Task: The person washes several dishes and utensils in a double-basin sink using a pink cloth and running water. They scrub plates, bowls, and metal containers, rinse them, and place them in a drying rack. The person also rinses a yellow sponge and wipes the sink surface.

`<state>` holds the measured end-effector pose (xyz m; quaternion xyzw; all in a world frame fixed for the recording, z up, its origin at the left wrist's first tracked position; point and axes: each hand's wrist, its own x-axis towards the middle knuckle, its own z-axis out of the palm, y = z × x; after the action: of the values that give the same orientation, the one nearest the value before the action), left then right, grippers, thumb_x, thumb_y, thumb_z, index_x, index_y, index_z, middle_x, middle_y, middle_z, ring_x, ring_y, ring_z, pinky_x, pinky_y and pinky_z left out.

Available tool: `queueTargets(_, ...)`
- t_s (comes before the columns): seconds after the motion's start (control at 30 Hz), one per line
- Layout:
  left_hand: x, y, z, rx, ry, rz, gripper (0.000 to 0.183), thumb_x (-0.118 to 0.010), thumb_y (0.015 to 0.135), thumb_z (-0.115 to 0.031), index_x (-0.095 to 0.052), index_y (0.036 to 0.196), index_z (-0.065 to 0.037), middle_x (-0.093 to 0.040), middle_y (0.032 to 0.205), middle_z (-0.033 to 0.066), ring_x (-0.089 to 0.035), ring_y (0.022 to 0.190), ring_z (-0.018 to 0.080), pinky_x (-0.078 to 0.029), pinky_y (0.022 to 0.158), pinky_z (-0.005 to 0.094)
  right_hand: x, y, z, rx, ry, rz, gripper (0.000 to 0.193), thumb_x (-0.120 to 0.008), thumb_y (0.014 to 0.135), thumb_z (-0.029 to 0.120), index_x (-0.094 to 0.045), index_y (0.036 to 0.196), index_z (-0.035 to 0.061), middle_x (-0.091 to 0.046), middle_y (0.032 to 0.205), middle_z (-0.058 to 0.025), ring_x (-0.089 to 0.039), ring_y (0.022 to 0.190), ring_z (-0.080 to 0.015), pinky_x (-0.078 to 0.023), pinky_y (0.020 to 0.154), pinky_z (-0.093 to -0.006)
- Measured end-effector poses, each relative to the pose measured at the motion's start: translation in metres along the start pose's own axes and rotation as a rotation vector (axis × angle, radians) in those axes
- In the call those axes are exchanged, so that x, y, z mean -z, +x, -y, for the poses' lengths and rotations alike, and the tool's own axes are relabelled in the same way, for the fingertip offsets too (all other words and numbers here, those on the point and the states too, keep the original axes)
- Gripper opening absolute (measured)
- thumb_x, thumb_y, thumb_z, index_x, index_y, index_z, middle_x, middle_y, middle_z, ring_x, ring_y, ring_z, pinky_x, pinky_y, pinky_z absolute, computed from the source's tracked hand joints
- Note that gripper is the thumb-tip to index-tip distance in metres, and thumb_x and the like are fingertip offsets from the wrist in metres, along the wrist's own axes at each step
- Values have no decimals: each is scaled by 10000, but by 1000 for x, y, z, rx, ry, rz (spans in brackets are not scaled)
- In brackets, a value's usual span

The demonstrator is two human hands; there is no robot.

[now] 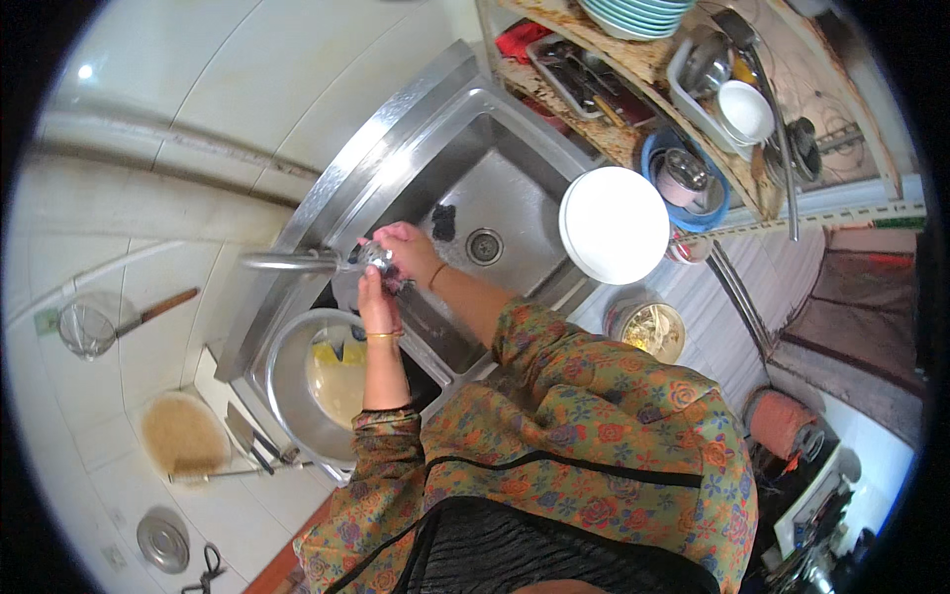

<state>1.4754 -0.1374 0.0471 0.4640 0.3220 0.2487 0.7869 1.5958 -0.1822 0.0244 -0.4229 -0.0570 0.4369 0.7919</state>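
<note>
My right hand [411, 249] and my left hand [378, 305] are together over the steel double sink [515, 188], right at the spout of the faucet [297, 261]. Between them is a small shiny thing [376, 256], glassy or wet, with the fingers of both hands closed around it; its kind is unclear. Something pinkish and dark shows just under the fingers. A black rag or scrubber [443, 223] lies on the sink floor beside the drain [484, 247]. Close to my left forearm stands a large steel pot [287, 381] holding cloudy water and something yellow.
White round plates or lids [614, 226] rest at the sink's right edge. Shelves [633, 74] beyond carry bowls, a cutlery tray and a blue basin [727, 213]. A bin [645, 327] stands on the floor at right. Knives [247, 436] and a strainer [87, 325] hang on the left wall.
</note>
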Motion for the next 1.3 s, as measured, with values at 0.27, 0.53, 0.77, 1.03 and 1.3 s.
queueTargets(0.27, 8, 3, 5, 182, -34, -58, 260, -652, 906, -9, -553, 1138, -72, -662, 1046, 42, -652, 877, 158, -557, 770, 290, 24, -3, -8, 378, -625, -242, 224, -664, 861, 245, -642, 978, 55, -695, 975, -138, -650, 946, -350, -523, 827, -421)
queueTargets(0.53, -2, 15, -6, 205, -23, -142, 195, -701, 872, -25, -601, 1012, -117, -692, 961, 7, -655, 846, 119, -516, 730, 292, 83, -31, -4, 113, -1434, 143, 654, -740, 748, 386, -553, 1336, 171, -480, 1414, -189, -476, 1296, -341, -371, 1063, -520)
queueTargets(0.77, 26, 42, -2, 266, -344, -291, 190, -706, 900, -154, -655, 1062, -69, -693, 1066, 65, -660, 934, 211, -553, 843, 396, 96, -47, 5, 222, -1264, 201, 423, -665, 871, 373, -629, 1200, 110, -678, 1036, -174, -639, 992, -376, -486, 869, -471)
queueTargets(1.03, 48, 56, 31, 510, -477, -346, 357, -527, 998, -300, -567, 1166, 12, -653, 1124, 195, -640, 1057, 363, -526, 940, 491, 112, -60, 49, 455, -1464, 235, 244, -555, 933, 286, -658, 991, 72, -686, 913, -140, -670, 854, -343, -524, 759, -467)
queueTargets(1.3, 70, 80, 59, 629, -566, -261, 178, -541, 915, -145, -631, 994, -13, -685, 986, 139, -668, 935, 290, -548, 859, 431, 141, -72, 100, 199, -1627, -44, 295, -539, 923, 269, -679, 826, 29, -693, 842, -181, -683, 826, -358, -547, 737, -471)
